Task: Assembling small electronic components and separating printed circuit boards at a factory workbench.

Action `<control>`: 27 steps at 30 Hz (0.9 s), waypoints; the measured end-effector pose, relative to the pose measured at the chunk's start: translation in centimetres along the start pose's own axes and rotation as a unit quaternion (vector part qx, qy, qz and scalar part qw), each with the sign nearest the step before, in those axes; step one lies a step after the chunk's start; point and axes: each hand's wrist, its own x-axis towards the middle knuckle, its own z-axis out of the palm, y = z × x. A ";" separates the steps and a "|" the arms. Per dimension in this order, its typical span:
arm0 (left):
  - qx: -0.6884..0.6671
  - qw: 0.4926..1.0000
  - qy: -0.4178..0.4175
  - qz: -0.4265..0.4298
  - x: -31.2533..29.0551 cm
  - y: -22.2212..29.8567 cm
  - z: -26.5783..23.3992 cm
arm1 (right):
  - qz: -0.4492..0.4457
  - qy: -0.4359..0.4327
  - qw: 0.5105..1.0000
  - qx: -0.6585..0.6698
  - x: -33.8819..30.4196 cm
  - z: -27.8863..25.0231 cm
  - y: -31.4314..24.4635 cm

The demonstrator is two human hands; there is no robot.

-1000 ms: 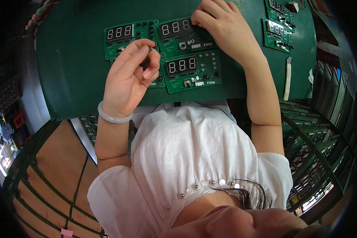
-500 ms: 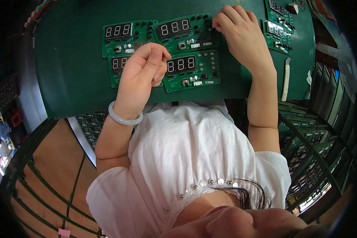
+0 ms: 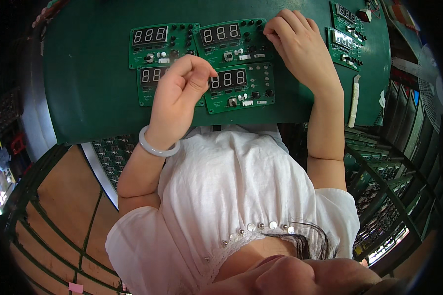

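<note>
Left hand (image 3: 179, 96) over half-hidden, seemingly fourth circuit board (image 3: 150, 86)

Beyond the right hand (image 3: 302, 46) we see two more green circuit boards (image 3: 347, 37) on the green surface (image 3: 88, 88), with a white strip (image 3: 354, 101) just beside them. Racks of boards (image 3: 379, 196) stand further right; below the left hand (image 3: 179, 96) lies a wooden floor (image 3: 59, 211).

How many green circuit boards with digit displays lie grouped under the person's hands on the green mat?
4: upper-left board, upper-right board touched by the right hand, lower-right board, lower-left board partly hidden by the left hand.
</note>
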 end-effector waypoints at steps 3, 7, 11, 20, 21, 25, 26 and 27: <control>0.139 0.988 0.031 0.061 -0.6 -0.1 0.9 | -0.003 -0.014 1.000 0.020 0.2 0.1 -0.1; 0.201 0.976 0.001 0.082 -0.9 0.2 1.2 | 0.002 -0.007 0.999 0.040 0.2 -0.4 0.2; 0.276 0.952 0.022 0.128 -1.4 -0.2 1.2 | 0.038 0.046 0.985 0.160 -0.3 -1.2 1.1; 0.424 0.823 -0.062 0.373 -2.3 -2.9 1.2 | 0.123 0.009 0.983 0.137 0.1 1.0 -0.6; 0.424 0.823 -0.063 0.374 -2.5 -2.9 1.3 | 0.146 -0.004 0.982 0.117 0.1 0.9 -0.8; 0.450 0.798 -0.104 0.388 -2.9 -3.2 1.7 | 0.174 -0.010 0.976 0.132 -0.1 1.1 -1.1; 0.440 0.806 -0.102 0.382 -3.0 -3.2 1.7 | 0.199 0.004 0.967 0.160 -0.3 1.0 -1.5; 0.440 0.805 -0.107 0.384 -3.1 -3.1 1.6 | 0.224 0.018 0.956 0.188 -0.5 1.0 -1.7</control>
